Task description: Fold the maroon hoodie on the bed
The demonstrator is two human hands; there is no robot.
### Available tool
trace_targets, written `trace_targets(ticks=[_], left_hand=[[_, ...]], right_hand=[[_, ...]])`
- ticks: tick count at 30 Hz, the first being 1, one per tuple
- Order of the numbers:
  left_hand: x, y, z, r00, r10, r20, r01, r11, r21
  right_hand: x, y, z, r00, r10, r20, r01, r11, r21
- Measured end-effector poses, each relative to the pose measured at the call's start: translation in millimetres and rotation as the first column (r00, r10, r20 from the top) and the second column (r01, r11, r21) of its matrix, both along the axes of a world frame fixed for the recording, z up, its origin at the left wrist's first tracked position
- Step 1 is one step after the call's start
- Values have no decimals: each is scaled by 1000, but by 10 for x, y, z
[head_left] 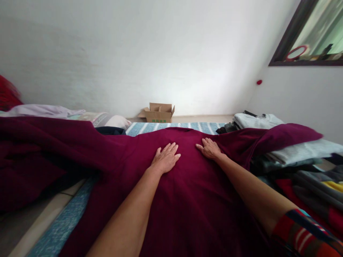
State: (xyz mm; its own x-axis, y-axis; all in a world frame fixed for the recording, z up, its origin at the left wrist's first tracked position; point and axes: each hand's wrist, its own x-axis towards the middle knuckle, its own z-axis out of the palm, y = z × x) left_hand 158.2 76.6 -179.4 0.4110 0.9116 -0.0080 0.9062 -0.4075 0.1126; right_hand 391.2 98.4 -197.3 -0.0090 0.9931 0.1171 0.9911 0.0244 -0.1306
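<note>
A dark magenta long-sleeved top (184,189) lies spread out in front of me, its neckline at the far side. One sleeve stretches to the left and the other lies over folded clothes at the right. My left hand (166,157) rests flat on the chest of the top with its fingers apart. Further right, near the shoulder, my right hand (210,148) also presses flat on the fabric, fingers spread. Neither hand grips the cloth.
Under the top is a blue and white striped mat (200,126). An open cardboard box (159,115) stands by the wall. Folded light grey clothes (257,120) and a darker clothes pile (313,189) are at the right. A pale lilac cloth (44,111) lies at the left.
</note>
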Motion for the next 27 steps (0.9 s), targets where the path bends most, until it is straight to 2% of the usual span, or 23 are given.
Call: trace_targets(ticks=[4,8,13,16,18,21,23,27], left_hand=[[-3,-2,-9,1000,-2,10,2,1000,-7],[-16,12,-12,1000,5,9,-5,1000,8],[27,-46,77,998,64,-21,-64,998,-10],[159,-228,148,997,81,-7,-81,997,2],[281,-410,164,999,41,18,-40,999,-23],[438,-693,133,999,-40,22,42,995,-94],[491,-832,104,997,-72,-9,71,993,-90],[509,-970,124,995,-86,-46,82,992,-92]], right_hand=[[40,-159,1,999,27,17,-28,999,29],[69,-341,23,994,109,20,-109,994,8],[207,-506,244,996,87,30,-88,995,40],[383,-653,371,997,64,53,-67,996,61],[541,-764,398,995,65,73,-69,996,51],[779,-926,357,989,96,111,-98,995,8],[888,-1013,305,981,140,135,-138,990,-25],[944,-1090,240,969,189,160,-184,982,-43]])
